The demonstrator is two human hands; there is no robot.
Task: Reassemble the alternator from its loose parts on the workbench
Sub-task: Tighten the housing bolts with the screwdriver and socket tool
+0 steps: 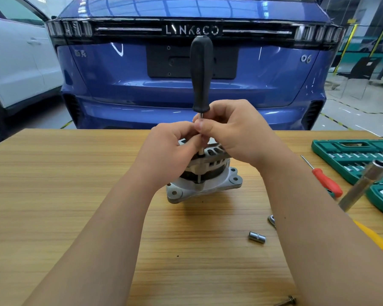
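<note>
The alternator (205, 177) stands upright on the wooden workbench (64, 173), its silver flange with mounting ears at the bottom. A driver with a black handle (201, 74) stands vertically over it, the thin steel shaft running down to the alternator's top housing. My left hand (173, 149) pinches the shaft from the left, just above the housing. My right hand (232, 131) pinches the same shaft a little higher from the right. The top of the alternator is partly hidden behind both hands.
A green socket set case (352, 155) lies open at the right. Beside it are a red-handled screwdriver (325, 180), a long silver socket tube (363, 184), a small loose socket (257, 237) and a ratchet head (272, 219). A bolt (287, 301) lies at the front edge. A blue car (186, 62) is parked behind the bench.
</note>
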